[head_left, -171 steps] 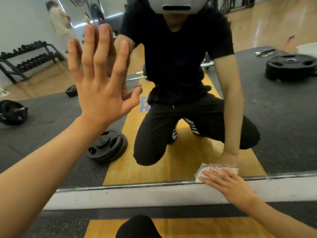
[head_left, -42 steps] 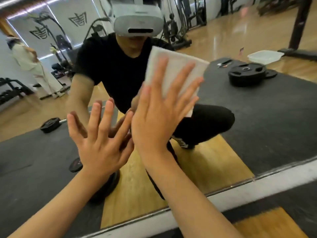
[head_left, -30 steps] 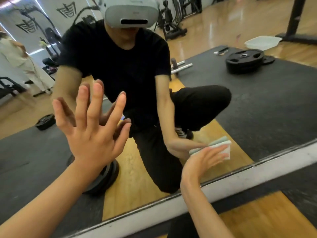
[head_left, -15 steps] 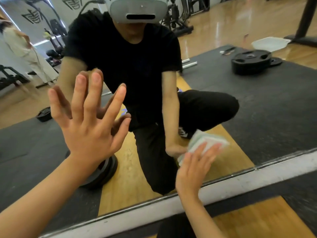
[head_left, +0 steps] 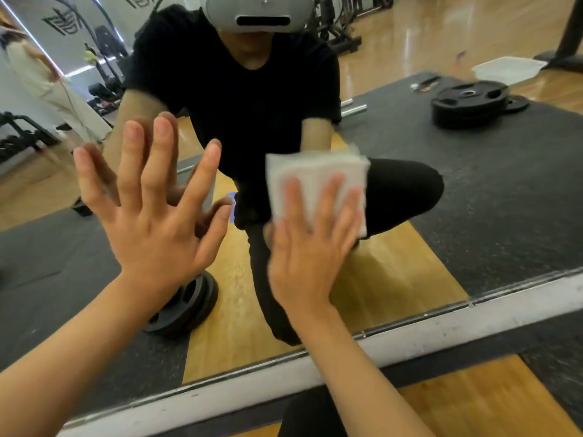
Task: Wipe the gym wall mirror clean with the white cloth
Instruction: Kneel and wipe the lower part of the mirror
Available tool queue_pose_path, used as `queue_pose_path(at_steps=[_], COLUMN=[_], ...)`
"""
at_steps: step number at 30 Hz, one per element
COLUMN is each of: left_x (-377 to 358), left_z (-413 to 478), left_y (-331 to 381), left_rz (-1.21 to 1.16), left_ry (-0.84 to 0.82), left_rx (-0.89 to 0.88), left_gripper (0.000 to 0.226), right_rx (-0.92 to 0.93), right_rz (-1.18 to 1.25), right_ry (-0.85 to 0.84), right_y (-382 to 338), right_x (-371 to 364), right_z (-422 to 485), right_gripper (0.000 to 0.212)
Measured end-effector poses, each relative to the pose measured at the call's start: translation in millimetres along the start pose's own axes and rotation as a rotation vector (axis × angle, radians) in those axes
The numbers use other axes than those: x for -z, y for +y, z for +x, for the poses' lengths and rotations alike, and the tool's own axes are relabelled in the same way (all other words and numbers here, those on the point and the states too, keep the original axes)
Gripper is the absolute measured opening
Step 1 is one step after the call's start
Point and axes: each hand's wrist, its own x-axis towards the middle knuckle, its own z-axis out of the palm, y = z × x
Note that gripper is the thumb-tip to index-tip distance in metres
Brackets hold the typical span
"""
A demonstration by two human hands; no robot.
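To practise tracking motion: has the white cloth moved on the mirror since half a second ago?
Yes. The white cloth under the right hand has gone up the mirror, farther from its bottom frame.

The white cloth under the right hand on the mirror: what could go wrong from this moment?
1. The right hand only presses the white cloth with flat fingers, with no grip round it, so it may slide out and fall.
2. The bare left hand seems to lean flat on the mirror, so it may leave new prints there.
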Motion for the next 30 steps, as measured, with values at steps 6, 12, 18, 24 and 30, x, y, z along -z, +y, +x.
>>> queue_pose_path(at_steps=[6, 12, 18, 24, 30], left_x=[-0.9, -3.1, -1.0, -5.4, -3.1], left_z=[-5.5, -4.0, -4.4, -5.5, -2.4], left_y=[-4.1, -4.1, -2.3, -3.6, 0.9], left_rz=[-0.042, -0.006, -0.034, -0.067, 0.01], left_ry=[-0.056, -0.046, -0.071, -0.08, -0.033], left_rx=[0.029, 0.013, 0.012, 0.047, 0.017], left_gripper=[0.072, 0.071, 0.072, 0.073, 0.069], right_rx=[-1.023, -1.176, -0.707, -1.071, -1.216], right_rz=[0.239, 0.405, 0.214, 0.267, 0.275], right_ry=[-0.024, 0.069, -0.023, -0.104, 0.217], right_y=[71.0, 28.6, 21.6, 112.3, 115.0], right_x=[33.0, 32.5, -15.2, 9.9, 30.8], right_z=[-96.4, -61.6, -113.4, -152.7, -51.4], right_gripper=[0.058, 0.069, 0.068, 0.062, 0.058])
